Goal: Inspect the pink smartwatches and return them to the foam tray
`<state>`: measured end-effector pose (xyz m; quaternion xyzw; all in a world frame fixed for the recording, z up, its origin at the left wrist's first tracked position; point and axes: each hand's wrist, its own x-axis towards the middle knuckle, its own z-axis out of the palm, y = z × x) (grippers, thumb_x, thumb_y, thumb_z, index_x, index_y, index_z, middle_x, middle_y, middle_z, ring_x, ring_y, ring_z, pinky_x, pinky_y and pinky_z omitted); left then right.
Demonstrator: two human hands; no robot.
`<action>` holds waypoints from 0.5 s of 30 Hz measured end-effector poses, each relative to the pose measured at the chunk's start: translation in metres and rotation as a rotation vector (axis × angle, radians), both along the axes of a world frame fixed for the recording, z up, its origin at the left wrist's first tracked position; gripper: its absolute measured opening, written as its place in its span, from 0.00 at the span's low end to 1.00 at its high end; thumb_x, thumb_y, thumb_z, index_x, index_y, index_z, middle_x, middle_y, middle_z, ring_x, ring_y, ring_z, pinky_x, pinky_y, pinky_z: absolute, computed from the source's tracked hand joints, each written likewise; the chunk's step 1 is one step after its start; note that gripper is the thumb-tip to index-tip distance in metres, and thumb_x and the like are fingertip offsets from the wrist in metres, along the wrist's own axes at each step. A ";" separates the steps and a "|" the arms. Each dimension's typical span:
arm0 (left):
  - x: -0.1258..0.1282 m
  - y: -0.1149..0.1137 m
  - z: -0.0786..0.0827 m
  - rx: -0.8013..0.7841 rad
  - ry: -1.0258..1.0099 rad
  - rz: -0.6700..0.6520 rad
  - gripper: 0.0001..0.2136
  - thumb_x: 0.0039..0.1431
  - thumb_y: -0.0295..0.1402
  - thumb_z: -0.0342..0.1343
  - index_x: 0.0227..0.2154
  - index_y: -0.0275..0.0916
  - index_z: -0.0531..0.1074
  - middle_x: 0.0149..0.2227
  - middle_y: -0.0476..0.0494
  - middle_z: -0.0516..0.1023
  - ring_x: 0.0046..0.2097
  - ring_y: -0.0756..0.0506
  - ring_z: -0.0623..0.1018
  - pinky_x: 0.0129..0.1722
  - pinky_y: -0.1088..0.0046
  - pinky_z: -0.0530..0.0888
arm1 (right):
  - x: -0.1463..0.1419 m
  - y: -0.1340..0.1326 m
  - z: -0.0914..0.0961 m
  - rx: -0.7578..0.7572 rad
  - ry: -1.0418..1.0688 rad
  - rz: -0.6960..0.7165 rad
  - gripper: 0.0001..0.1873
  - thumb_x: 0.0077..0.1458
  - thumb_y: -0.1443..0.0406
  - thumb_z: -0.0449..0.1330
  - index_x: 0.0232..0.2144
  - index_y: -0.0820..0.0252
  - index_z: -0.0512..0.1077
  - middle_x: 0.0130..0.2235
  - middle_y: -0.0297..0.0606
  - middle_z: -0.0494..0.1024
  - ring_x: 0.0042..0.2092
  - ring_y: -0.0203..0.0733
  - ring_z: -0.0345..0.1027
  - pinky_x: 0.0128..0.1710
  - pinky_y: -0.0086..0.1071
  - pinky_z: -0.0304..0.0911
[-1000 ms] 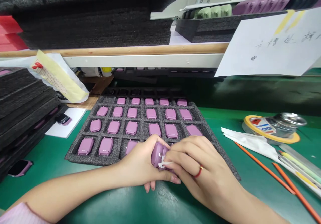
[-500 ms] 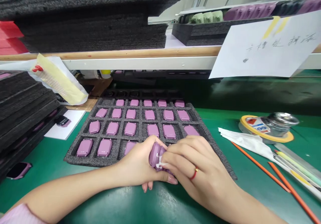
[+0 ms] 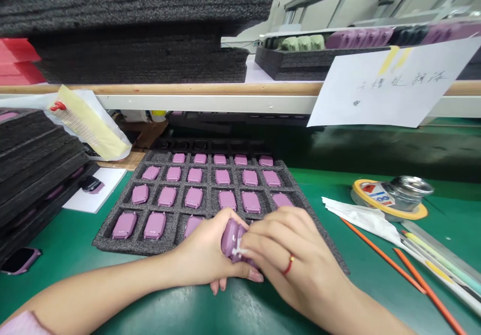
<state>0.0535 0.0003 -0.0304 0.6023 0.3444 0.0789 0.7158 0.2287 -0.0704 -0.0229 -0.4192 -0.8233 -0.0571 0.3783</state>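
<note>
My left hand (image 3: pixel 205 249) is wrapped round a purple watch case (image 3: pixel 229 239) above the near edge of a black foam tray (image 3: pixel 124 245). With pinched fingers my right hand (image 3: pixel 300 260) presses a small piece of white wipe (image 3: pixel 236 251) against the side of that case. Part of the case and most of the wipe are hidden by my fingers. Rows of similar purple watch cases (image 3: pixel 155 225) lie in the tray's compartments, some of them behind my hands.
On the right are a metal-topped bottle (image 3: pixel 411 195) within a yellow tape roll (image 3: pixel 361 195), a white cloth (image 3: pixel 363 217), orange sticks (image 3: pixel 383 255) and pens. A watch (image 3: pixel 20 261) and foam tray stack (image 3: pixel 33 159) are at left. A shelf (image 3: pixel 210 102) with a hanging paper sign (image 3: pixel 391 87) spans the back.
The camera view has tilted and shifted slightly, so the shelf and tray appear lower. Both hands keep their hold, and the white wipe stays against the watch case.
</note>
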 end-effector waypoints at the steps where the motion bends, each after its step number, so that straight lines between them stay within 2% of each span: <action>1: 0.000 0.000 0.000 0.007 -0.005 -0.003 0.29 0.42 0.39 0.74 0.40 0.44 0.59 0.20 0.62 0.71 0.14 0.54 0.68 0.09 0.85 0.64 | 0.000 0.000 0.000 -0.006 -0.005 0.012 0.07 0.63 0.73 0.59 0.39 0.59 0.75 0.34 0.34 0.80 0.38 0.39 0.67 0.45 0.36 0.59; 10: -0.003 0.001 -0.006 0.034 -0.004 0.006 0.29 0.44 0.36 0.73 0.41 0.44 0.58 0.19 0.63 0.70 0.14 0.53 0.69 0.08 0.86 0.64 | -0.007 0.003 -0.005 0.035 0.005 0.010 0.05 0.63 0.72 0.60 0.38 0.60 0.75 0.34 0.33 0.80 0.38 0.39 0.67 0.45 0.37 0.60; 15: -0.002 0.000 0.000 0.068 0.060 0.031 0.30 0.43 0.34 0.72 0.43 0.43 0.58 0.19 0.61 0.73 0.14 0.53 0.69 0.08 0.86 0.63 | 0.009 -0.001 0.000 0.014 0.210 -0.069 0.05 0.63 0.71 0.60 0.38 0.57 0.73 0.35 0.34 0.79 0.38 0.38 0.70 0.40 0.35 0.64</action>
